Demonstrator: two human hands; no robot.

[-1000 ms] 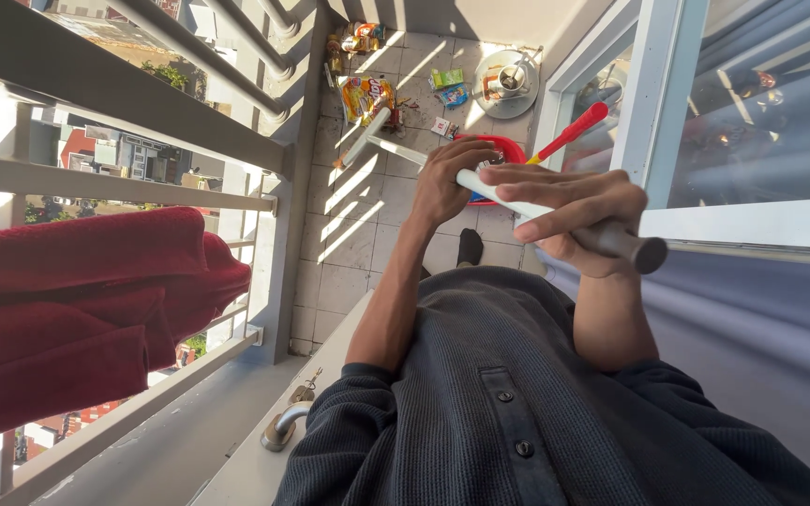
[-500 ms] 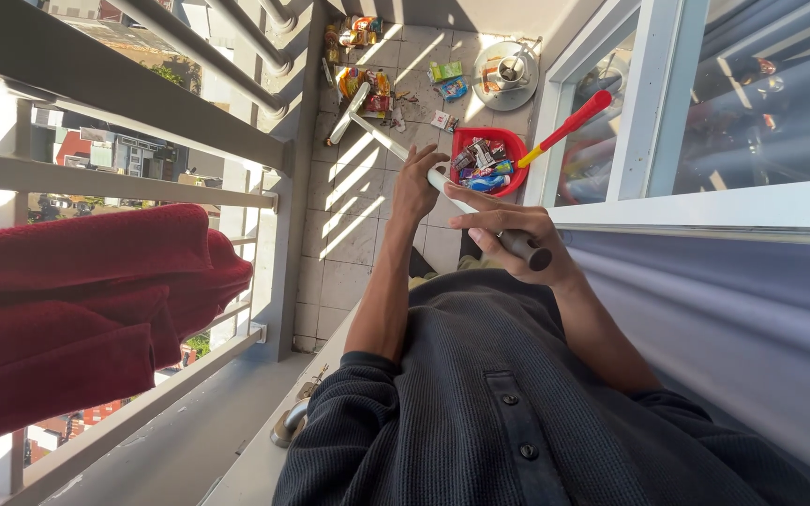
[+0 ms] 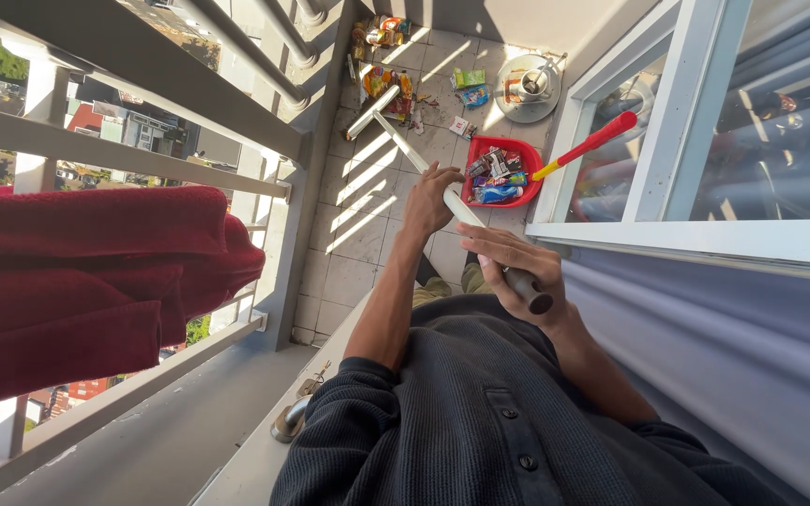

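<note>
A red cloth (image 3: 96,281) hangs folded over the balcony railing (image 3: 133,155) at far left, draped so both halves balance across the bar, likely for airing. Below it, near the doorway edge, a metal door handle (image 3: 291,419) projects.

The left hand (image 3: 431,199) is closed around the middle of a long pale broom handle (image 3: 424,169), its grip wrapped fully about the shaft; this lower hold appears to steer the tool. The handle runs away across the tiled floor (image 3: 353,248) to a flat pale broom head (image 3: 373,111) lying against scattered litter (image 3: 388,86), colourful wrappers, near the far wall.

The right hand (image 3: 515,272) clamps the grey top end of the same handle, fingers curled over it, close to the torso; this upper hold seems to supply the push.

Just beyond the hands, a red dustpan (image 3: 502,171) sits on the floor beside the window frame (image 3: 667,150), already loaded with wrappers, its red and yellow stick (image 3: 585,146) leaning up against the frame. A round metal lid-like object (image 3: 529,86) rests in the far corner.
</note>
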